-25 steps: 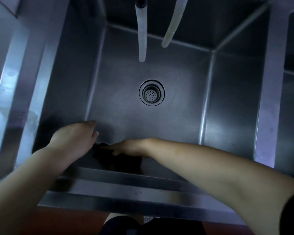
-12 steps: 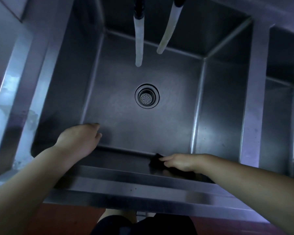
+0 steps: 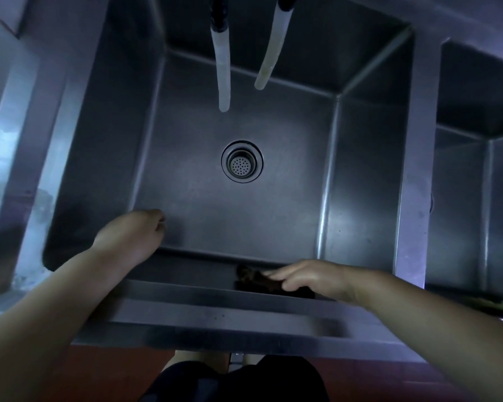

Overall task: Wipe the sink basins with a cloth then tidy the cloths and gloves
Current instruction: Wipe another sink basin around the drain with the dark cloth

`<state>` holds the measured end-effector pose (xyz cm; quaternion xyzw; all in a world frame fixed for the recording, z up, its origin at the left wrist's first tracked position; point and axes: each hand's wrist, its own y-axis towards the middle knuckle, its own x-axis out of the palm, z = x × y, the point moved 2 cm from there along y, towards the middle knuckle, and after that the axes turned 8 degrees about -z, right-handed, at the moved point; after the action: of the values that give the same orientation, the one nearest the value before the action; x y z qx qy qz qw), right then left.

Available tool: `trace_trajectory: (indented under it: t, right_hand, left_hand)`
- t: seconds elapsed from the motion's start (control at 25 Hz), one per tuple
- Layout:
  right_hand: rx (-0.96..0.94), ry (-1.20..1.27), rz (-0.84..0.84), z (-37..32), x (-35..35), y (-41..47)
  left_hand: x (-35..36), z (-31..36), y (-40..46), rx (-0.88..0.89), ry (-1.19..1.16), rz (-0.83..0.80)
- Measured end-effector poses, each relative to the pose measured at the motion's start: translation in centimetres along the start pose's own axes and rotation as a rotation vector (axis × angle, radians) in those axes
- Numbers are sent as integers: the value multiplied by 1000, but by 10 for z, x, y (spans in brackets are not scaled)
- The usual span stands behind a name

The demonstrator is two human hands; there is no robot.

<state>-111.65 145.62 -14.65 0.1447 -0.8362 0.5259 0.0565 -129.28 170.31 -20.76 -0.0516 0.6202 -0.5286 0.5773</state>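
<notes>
I look straight down into a deep steel sink basin (image 3: 273, 216) with a round drain strainer (image 3: 242, 161) in its floor. My right hand (image 3: 308, 278) presses a dark cloth (image 3: 256, 281) flat against the near inner wall of the basin, right of centre. My left hand (image 3: 134, 236) hangs inside the basin at the near left, fingers loosely curled, holding nothing. Part of the cloth is hidden under my right palm.
Two pale hoses (image 3: 224, 68) (image 3: 270, 50) dangle from above over the back of the basin. A steel divider (image 3: 413, 175) separates a second basin (image 3: 476, 175) on the right. The front rim (image 3: 215, 320) runs below my arms; a steel ledge (image 3: 15, 158) lies left.
My right hand has slid the dark cloth along the near wall from beside my left hand toward the right. My left hand has stayed at the near left.
</notes>
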Motion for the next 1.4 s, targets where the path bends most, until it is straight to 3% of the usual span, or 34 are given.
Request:
trace_trajectory:
  t: [0.16, 0.36, 0.44, 0.6, 0.68, 0.8, 1.0, 1.08, 1.24, 1.4]
  right_hand:
    - [213, 7, 144, 27, -17, -5]
    - [408, -395, 64, 19, -19, 52]
    - [363, -424, 50, 7, -11, 78]
    - [146, -230, 11, -43, 8, 135]
    - [28, -296, 36, -68, 5, 158]
    - [-86, -402, 190, -80, -15, 174]
    - [-224, -330, 940, -52, -82, 169]
    - [-151, -349, 1105, -51, -103, 177]
    - [34, -754, 944, -69, -129, 220]
    - [57, -700, 930, -79, -149, 242]
  left_hand:
    - [1, 3, 1, 19, 65, -109]
    - [4, 1, 5, 27, 28, -197]
    - [7, 1, 6, 42, 34, -201]
    - [7, -2, 7, 42, -13, -154]
    - [6, -3, 8, 30, -50, -124]
    - [3, -1, 6, 56, -71, -71]
    - [-15, 15, 13, 98, 1, -69]
    - [-20, 26, 27, 110, 65, -76]
    - [-14, 51, 71, 79, 143, -109]
    - [10, 67, 113, 74, 205, -67]
